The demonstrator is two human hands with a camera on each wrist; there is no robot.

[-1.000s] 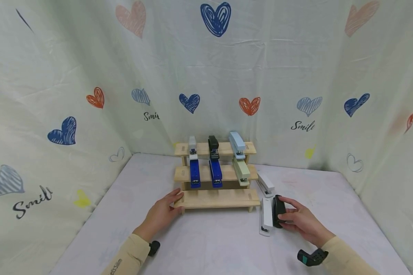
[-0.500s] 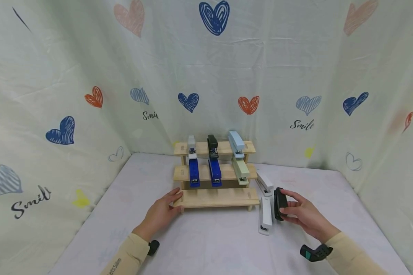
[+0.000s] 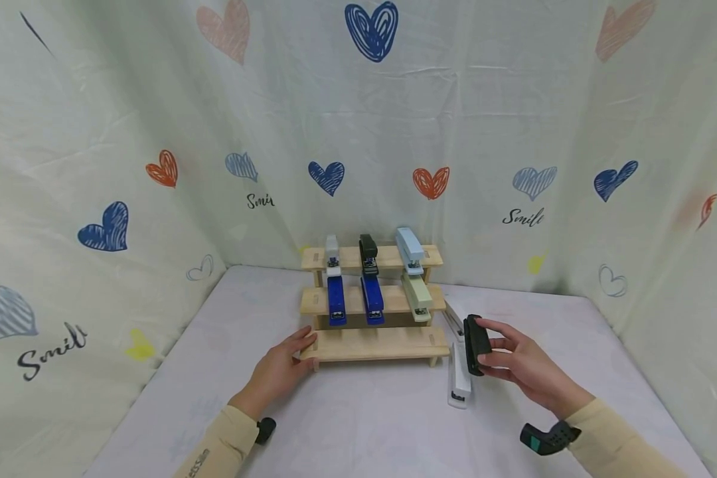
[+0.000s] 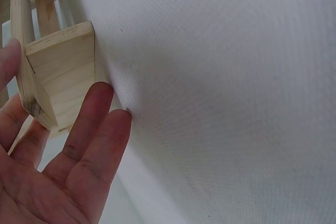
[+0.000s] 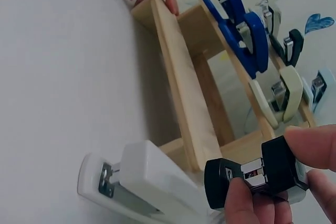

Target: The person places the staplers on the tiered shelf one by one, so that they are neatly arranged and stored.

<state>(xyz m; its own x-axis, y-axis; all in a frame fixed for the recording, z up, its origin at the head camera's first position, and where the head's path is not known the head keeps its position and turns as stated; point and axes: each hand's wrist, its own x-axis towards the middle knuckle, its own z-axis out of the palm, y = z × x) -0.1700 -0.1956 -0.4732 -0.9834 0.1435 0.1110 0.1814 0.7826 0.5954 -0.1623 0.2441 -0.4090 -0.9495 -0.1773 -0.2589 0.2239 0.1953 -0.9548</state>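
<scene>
My right hand point(image 3: 532, 372) holds a black stapler point(image 3: 475, 345) between thumb and fingers, above the table just right of the wooden rack. In the right wrist view the black stapler point(image 5: 254, 174) is gripped along its sides. Under and beside it lie a white stapler point(image 3: 459, 382) and a second white one point(image 3: 452, 318), partly covered. At the rack's left end, my left hand point(image 3: 277, 368) grips the edge of the bottom shelf point(image 3: 376, 344); the left wrist view has some fingers point(image 4: 100, 156) extended beside the shelf support.
Two blue staplers point(image 3: 337, 300) and a pale green stapler point(image 3: 417, 297) sit on the middle shelf. The top shelf bears a grey-white stapler point(image 3: 332, 254), a black one point(image 3: 368, 252) and a light blue one point(image 3: 410, 249). A patterned curtain point(image 3: 478, 119) surrounds the table.
My right hand has lifted the black stapler from beside the front white stapler, first slightly right, then left toward the rack. The left hand stays at the shelf's end.
</scene>
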